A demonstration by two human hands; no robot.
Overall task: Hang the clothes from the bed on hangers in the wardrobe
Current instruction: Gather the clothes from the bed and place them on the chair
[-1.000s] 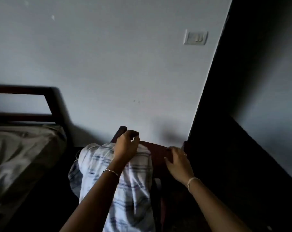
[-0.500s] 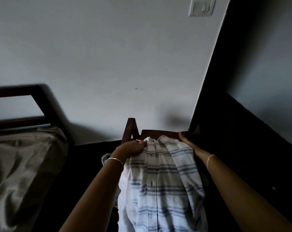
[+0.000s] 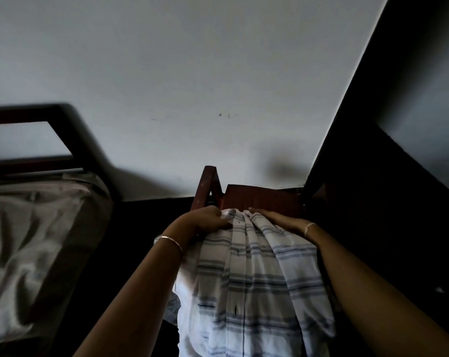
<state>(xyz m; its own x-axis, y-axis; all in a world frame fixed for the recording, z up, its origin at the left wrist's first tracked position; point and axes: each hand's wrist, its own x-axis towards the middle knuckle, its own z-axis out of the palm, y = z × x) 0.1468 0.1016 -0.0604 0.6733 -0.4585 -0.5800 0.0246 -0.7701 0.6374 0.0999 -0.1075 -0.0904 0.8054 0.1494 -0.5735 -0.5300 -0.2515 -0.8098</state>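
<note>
Left grip (image 3: 202,220) pinches striped shirt (image 3: 249,284) at its top edge — right grip (image 3: 277,219) laid over cloth just beside it, hold unclear; wooden frame (image 3: 256,199) just beyond both

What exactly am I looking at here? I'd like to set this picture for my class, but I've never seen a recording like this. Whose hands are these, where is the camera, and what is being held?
There is no machine here. A person wears one wide-angle camera on the head, so you look forward and down along their own two bare arms. The room is dim. The left hand, with a bracelet at the wrist, grips the top of a striped garment, white with blue-grey bands, which hangs down toward the camera. The right hand lies on the same top edge; it is too dark to tell whether it grips. Behind the hands stands a red-brown wooden frame. At the left is a bed with a crumpled sheet. The dark panel at the right may be the wardrobe, but I cannot tell. No hanger shows.
</note>
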